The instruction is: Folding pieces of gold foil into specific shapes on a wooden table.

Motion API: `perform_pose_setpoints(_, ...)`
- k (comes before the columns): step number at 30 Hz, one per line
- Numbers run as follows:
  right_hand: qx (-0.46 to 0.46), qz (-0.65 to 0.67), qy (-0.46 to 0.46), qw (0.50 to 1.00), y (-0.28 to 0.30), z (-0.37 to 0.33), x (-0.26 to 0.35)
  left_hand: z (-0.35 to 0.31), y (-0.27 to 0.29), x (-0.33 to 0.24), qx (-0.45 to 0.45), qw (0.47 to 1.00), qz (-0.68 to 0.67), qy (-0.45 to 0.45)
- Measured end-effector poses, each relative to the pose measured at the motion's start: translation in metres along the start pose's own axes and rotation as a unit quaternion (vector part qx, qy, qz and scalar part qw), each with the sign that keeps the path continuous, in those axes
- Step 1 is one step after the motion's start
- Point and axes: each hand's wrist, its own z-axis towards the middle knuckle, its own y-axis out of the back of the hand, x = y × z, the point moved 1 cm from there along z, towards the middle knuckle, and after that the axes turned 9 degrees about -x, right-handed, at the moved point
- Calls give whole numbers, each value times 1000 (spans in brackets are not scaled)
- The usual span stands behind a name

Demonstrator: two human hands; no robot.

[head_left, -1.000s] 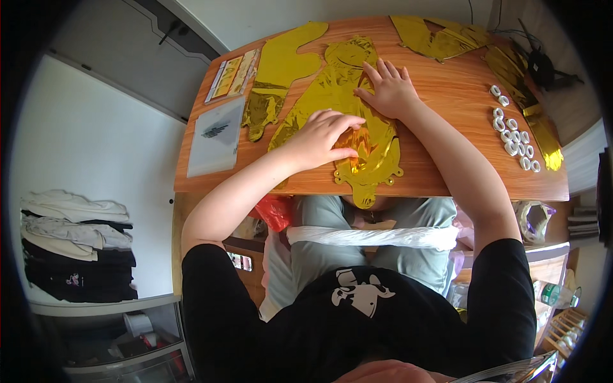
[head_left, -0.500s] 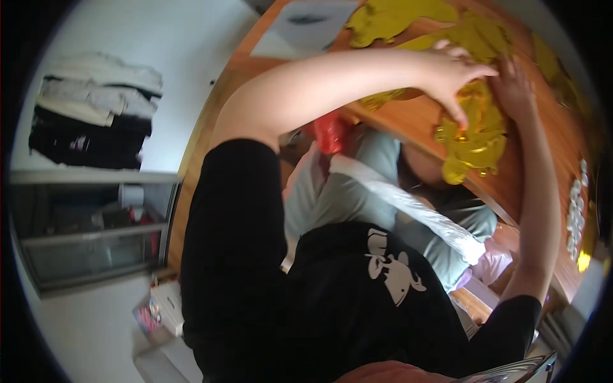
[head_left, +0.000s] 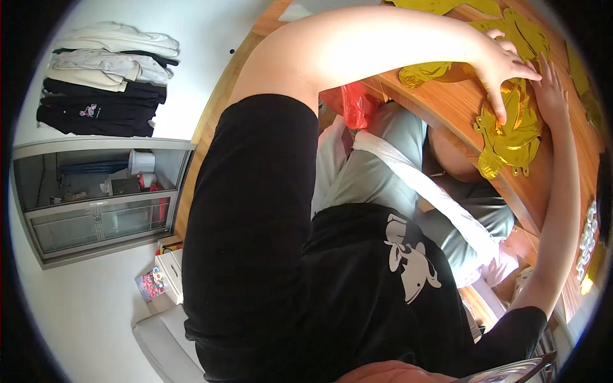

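Currently, a shiny gold foil sheet with small rounded tabs (head_left: 522,135) lies at two o'clock on the brown wood-grain surface (head_left: 446,102). The left hand (head_left: 499,64) has its grip released, thumb and forefinger spread over it; the right hand (head_left: 553,99) rests ungripping, fingers extended alongside. Small white rings (head_left: 586,240) cluster around three o'clock.

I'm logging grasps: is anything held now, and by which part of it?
Nothing appears gripped: the left hand spreads over the gold foil shape; the right hand lies with fingers extended by its edge.
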Motion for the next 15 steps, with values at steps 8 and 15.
perform_pose_setpoints(8, 84, -47, 7, 995, 21, 0, 13, -6, -5, 3, 28, 997, -32, 57)
perform_pose_setpoints(15, -29, 75, -53, 995, 2, -2, -1, 3, -10, -2, 3, 997, -56, 60)
